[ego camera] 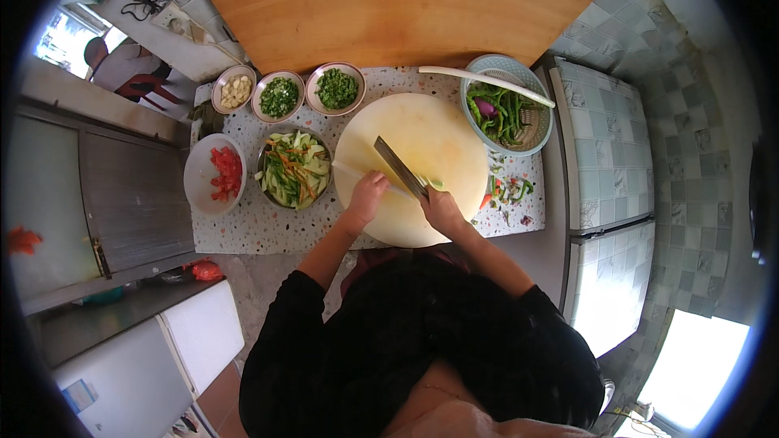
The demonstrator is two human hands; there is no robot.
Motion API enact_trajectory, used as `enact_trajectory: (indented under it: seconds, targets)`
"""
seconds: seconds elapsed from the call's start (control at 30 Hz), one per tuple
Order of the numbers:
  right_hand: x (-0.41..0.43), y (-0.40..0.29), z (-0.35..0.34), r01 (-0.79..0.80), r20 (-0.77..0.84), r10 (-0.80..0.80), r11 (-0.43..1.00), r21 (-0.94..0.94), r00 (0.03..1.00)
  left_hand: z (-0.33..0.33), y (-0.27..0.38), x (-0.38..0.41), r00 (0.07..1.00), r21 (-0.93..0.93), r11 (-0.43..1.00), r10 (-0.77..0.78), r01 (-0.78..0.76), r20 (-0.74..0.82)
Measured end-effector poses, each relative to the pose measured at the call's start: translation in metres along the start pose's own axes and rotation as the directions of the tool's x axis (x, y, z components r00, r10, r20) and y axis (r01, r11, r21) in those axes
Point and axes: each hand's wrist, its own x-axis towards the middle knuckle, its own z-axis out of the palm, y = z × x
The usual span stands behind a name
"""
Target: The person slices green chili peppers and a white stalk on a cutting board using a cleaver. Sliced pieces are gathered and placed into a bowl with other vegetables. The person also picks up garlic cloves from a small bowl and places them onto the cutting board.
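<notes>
My right hand (443,212) is wrapped around the handle of a cleaver (398,164), whose blade points up and to the left over the round chopping board (420,115). My left hand (367,198) pinches a long white stalk (350,171), probably a scallion or leek, lying across the board left of the blade. The stalk's right end reaches under or beside the cleaver; its exact end is hard to make out. A few pale green pieces (436,184) rest just beyond my right hand, partly hidden by it.
Left of the board stand a bowl of cut vegetables (294,170), diced tomato (226,174), chopped greens (279,97), chopped herbs (336,89) and garlic (236,91). At right, a colander (538,125) holds green peppers under another white stalk (505,83); trimmings (511,190) lie nearby. A person (125,64) sits far left.
</notes>
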Motion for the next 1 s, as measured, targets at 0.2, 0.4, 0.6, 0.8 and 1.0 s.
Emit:
enact_trajectory:
  seconds: [0.2,0.4,0.6,0.8,1.0]
  targets:
    - [-0.043,-0.014,-0.011,-0.133,0.131,0.155,0.978,-0.16,0.979,0.004,0.003,-0.001,1.0,-0.005,1.0,-0.012,0.012,0.014]
    - [-0.006,-0.002,0.016,-0.019,-0.018,0.018,0.999,-0.041,1.0,0.004,0.004,0.001,1.0,0.027,1.0,0.012,-0.012,-0.001]
    - [-0.022,-0.021,-0.005,-0.012,0.078,0.022,0.991,-0.13,0.997,0.005,0.0,-0.003,1.0,-0.014,1.0,0.005,-0.005,-0.024]
    - [-0.009,-0.012,0.026,-0.032,0.058,0.041,0.989,-0.141,0.997,0.005,0.004,-0.005,0.998,0.02,0.999,-0.026,0.027,-0.053]
    - [0.006,-0.015,0.026,0.018,-0.012,-0.019,0.997,-0.069,1.0,-0.013,-0.002,-0.007,0.989,-0.072,0.995,-0.079,0.07,-0.128]
